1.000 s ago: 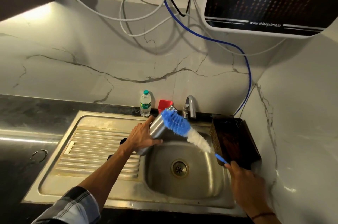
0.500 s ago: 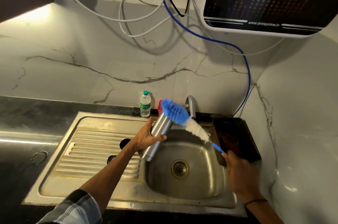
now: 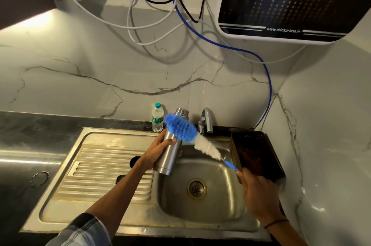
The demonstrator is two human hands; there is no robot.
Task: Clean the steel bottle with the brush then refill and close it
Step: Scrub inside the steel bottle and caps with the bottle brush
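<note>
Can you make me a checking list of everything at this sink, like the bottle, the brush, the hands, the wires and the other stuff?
Surface: steel sink set in a dark counter.
Job's things: steel bottle, open, held over the basin; brush outside it, across its upper part.
Clutter: small plastic bottle; dark basket; two dark round things on the drainboard.
Hands: left hand grips the steel bottle; right hand holds the brush handle.
Cables: white, black and blue cables on the wall.
Surroundings: tap; water purifier.

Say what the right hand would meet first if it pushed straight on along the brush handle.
Probably the steel bottle: the right hand aims the brush up-left, its blue head already across the bottle's upper part. Depth is unclear.
</note>
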